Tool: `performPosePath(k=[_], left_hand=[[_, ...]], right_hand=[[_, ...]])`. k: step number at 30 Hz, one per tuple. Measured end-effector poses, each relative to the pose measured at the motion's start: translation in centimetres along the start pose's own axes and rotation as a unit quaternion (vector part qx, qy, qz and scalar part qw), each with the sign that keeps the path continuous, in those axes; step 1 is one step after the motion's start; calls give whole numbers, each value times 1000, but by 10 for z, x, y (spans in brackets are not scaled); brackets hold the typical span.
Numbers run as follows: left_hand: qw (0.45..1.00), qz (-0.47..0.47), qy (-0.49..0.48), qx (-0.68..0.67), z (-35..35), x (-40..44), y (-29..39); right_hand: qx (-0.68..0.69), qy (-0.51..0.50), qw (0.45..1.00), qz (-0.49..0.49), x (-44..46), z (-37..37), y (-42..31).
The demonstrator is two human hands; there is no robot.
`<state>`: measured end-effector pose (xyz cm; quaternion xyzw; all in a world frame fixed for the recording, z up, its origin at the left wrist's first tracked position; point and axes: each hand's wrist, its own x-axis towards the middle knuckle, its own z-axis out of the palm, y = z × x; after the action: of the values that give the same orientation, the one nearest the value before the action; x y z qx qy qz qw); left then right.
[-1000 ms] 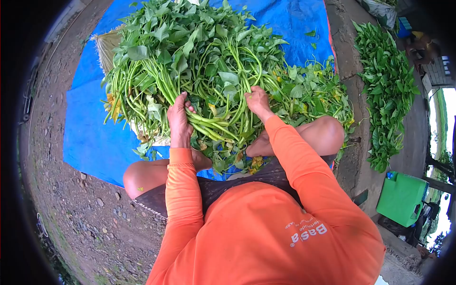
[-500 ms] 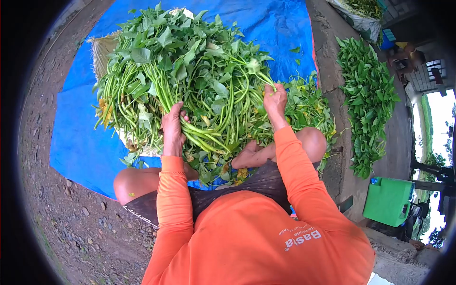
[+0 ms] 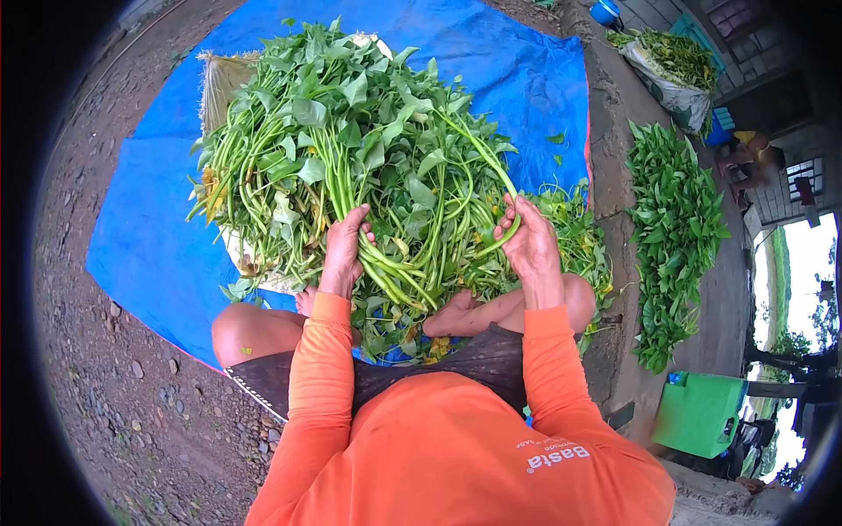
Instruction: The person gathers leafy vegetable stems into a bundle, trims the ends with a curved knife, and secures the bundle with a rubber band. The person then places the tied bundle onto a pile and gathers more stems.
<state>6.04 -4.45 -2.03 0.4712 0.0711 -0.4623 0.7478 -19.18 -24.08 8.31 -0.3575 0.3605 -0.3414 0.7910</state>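
A big heap of leafy greens (image 3: 377, 114) with long pale-green stems lies in front of my crossed legs. My left hand (image 3: 346, 250) is closed around a bunch of stems (image 3: 338, 180), whose cut ends stick out past the palm towards the lower right. At the heap's right side, my right hand (image 3: 533, 244) pinches a single long stem (image 3: 491, 162) between thumb and fingers. That stem arches up to the leaves and its lower end bends back to the left. Some yellowed leaves hang among the stems on the left.
The heap rests on a blue tarp (image 3: 145, 237), with a woven sack (image 3: 226, 88) at its left. Smaller trimmings (image 3: 574, 232) lie to the right. Beyond the tarp are a long pile of greens (image 3: 671, 245), a filled sack (image 3: 675, 79), a green container (image 3: 699, 414) and another person (image 3: 752, 162).
My right hand has come down and turned its palm up, with a stem still pinched. The left hand keeps its bunch. The whole view has shifted slightly.
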Motion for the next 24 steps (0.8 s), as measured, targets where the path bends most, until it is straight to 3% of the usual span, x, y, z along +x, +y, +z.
performPosePath(k=[5,10,13,15,17,24], left_hand=[[1000,-16,-10,-11,15,-3,-2],[998,-31,-45,-44,18,1,-15],[991,-55,-86,-81,17,6,-29],[978,-84,-118,-152,11,15,-48],[964,-109,-148,-194,-6,22,-66],[988,-135,-64,-33,-27,30,-88]], right_hand=[[-10,-36,996,-84,-22,20,-17],[-162,-2,965,-205,-18,44,-17],[-263,-24,944,-196,-9,60,29],[-298,-109,947,57,-3,48,72],[-350,-67,916,185,-15,51,101],[-304,-92,887,334,-6,24,151]])
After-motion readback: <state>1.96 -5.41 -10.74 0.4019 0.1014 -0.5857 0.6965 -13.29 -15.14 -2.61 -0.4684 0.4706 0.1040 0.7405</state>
